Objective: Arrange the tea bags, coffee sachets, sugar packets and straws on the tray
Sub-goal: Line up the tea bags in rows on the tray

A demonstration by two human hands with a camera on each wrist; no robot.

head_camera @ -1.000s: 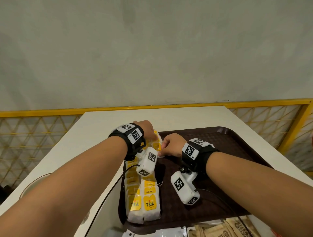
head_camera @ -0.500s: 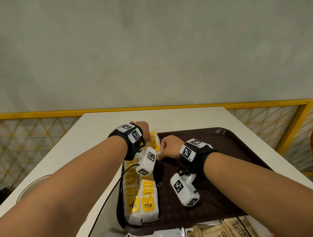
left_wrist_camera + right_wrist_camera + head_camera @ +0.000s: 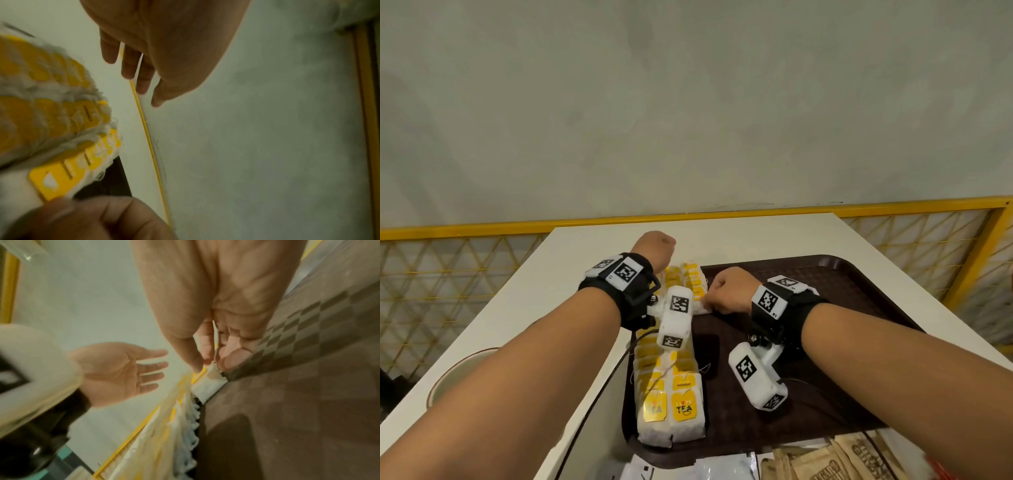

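Observation:
A dark brown tray lies on the white table. Two rows of white tea bags with yellow tags run along its left side. My right hand is at the far end of the right row. In the right wrist view its thumb and fingers pinch the end tea bag. My left hand hovers above the far end of the rows with fingers straight, holding nothing. No straws are in view.
Brown sachets and white packets lie on the table just in front of the tray. A round dish sits at the table's left edge. A yellow railing runs behind the table.
My left hand has lifted off the tea bags and moved away from me with its fingers straight. My right hand has stayed at the far end of the right row.

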